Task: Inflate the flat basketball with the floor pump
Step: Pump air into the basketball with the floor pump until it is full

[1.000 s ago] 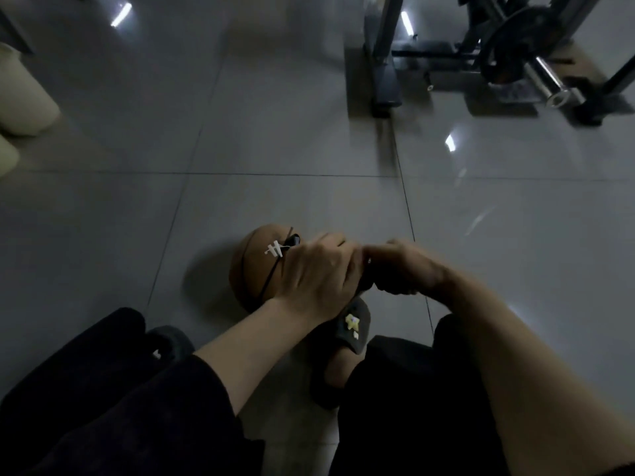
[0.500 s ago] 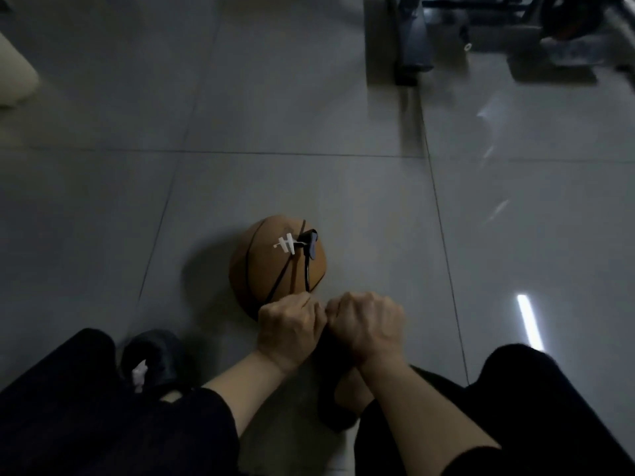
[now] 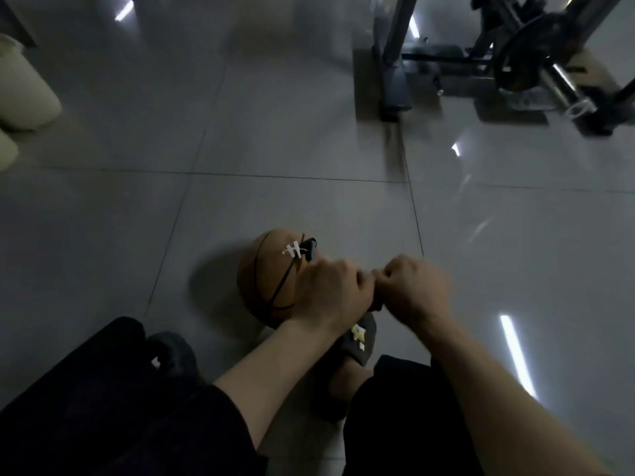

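Observation:
An orange basketball (image 3: 266,283) lies on the grey tiled floor just ahead of my feet. A black hose end with a white fitting (image 3: 299,250) sits on top of the ball. My left hand (image 3: 330,292) and my right hand (image 3: 417,286) are curled side by side around the dark pump handle (image 3: 377,304), which is mostly hidden under my fists. The pump body below is hidden behind my hands and arms.
My slippered right foot (image 3: 357,341) is under my hands, my left foot (image 3: 171,355) further left. A dark metal gym rack with a weight plate (image 3: 525,60) stands at the back right. Pale sacks (image 3: 24,97) lie at the far left.
My two hands have risen together with the handle from their low position half a second ago. My head has lifted, bringing the gym rack back into view.

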